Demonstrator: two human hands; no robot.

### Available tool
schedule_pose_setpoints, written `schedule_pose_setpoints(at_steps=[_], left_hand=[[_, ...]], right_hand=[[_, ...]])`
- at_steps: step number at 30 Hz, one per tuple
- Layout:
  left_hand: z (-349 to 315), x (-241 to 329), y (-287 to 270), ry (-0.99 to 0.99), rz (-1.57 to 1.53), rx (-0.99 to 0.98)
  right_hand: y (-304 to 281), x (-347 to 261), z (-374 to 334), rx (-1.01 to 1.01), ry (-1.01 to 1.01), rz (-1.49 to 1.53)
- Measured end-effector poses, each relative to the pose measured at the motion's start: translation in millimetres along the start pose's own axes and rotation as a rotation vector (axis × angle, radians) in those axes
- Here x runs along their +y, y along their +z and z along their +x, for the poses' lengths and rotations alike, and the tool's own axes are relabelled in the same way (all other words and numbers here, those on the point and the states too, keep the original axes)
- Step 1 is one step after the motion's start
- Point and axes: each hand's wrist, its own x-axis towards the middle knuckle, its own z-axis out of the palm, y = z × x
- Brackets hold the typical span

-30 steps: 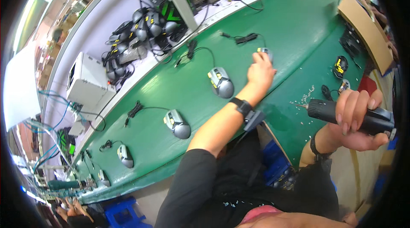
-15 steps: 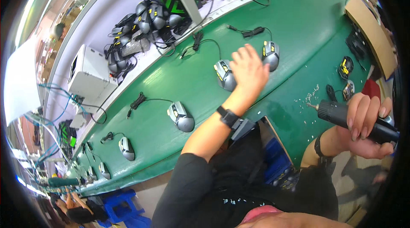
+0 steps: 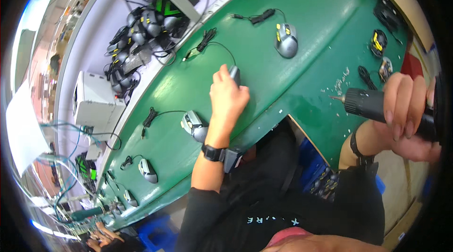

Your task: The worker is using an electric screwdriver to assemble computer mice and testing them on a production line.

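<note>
- Left hand (image 3: 228,97) laid palm-down over a grey wired computer mouse (image 3: 234,74), fingers curled about its body, only the far end showing past the fingertips
- Covered mouse resting on the long green conveyor belt (image 3: 321,25), near its middle, thin black cable (image 3: 207,42) running off up-left
- Right hand (image 3: 409,110) wrapped tight round a black cylindrical electric screwdriver (image 3: 377,108), held off the near belt edge, bit pointing left
- Further grey mice on the belt: one (image 3: 286,40) up-right, one (image 3: 194,126) just left of the wrist
- Black wristband (image 3: 213,152) strapped on the left wrist
- White box (image 3: 96,101) standing beyond the belt's far edge
</note>
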Motion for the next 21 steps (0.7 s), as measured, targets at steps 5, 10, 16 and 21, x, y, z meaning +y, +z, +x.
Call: schedule_pose_setpoints(at_steps=[5, 10, 16, 21], left_hand=[[6.2, 39.3, -26.7, -0.366, -1.466, -0.319], [23.8, 133.6, -50.5, -0.242, -1.902, -0.48], [97.5, 242.7, -31.1, 0.203, -1.995, -0.543], [128.5, 299.7, 60.7, 0.185, -1.364, -0.342]], right_hand=[[-10.1, 5.9, -1.2, -0.107, 0.06, 0.038], [-15.0, -28.6, 6.7, -0.143, 0.065, -0.013], [-11.1, -60.2, 5.0, -0.121, 0.03, -0.033], [-11.2, -74.0, 4.8, -0.112, 0.051, -0.052]])
